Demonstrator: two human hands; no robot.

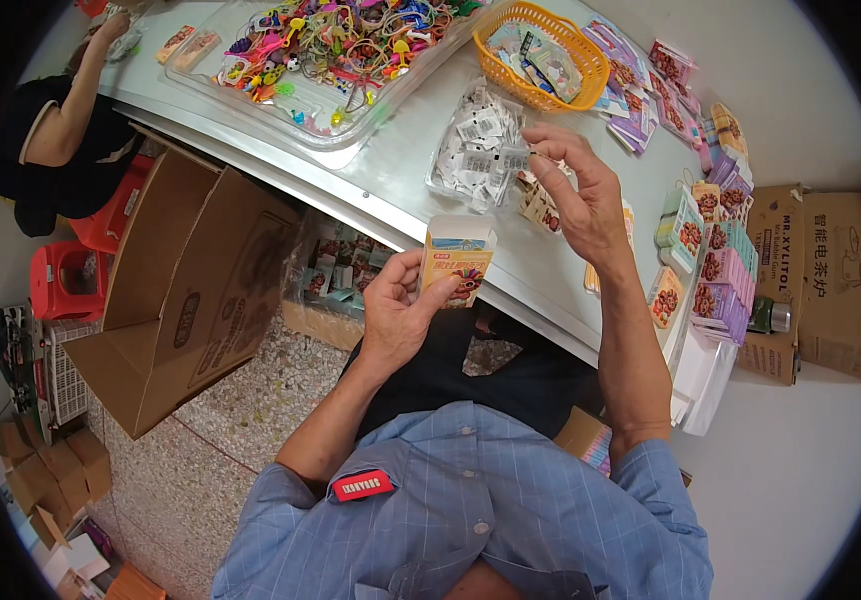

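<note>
My left hand (403, 312) grips a small yellow printed carton (458, 272) in front of my lap. The carton's top flap stands up, and its upper end is open. My right hand (583, 195) is raised over the table, with thumb and fingers pinched at the end of a small white printed sachet (511, 160). That sachet lies across the edge of a clear plastic tub (438, 183) full of similar white sachets (481, 125). Partly hidden behind my right hand, several small printed packets (539, 205) lie on the table.
A large clear tray (351, 140) of colourful small toys stands at the back. An orange basket (591, 85) holds flat packets. Stacked cartons (726, 270) line the right side. A big open cardboard box (206, 290) stands at left, near red stools (71, 280). Another person (61, 130) sits far left.
</note>
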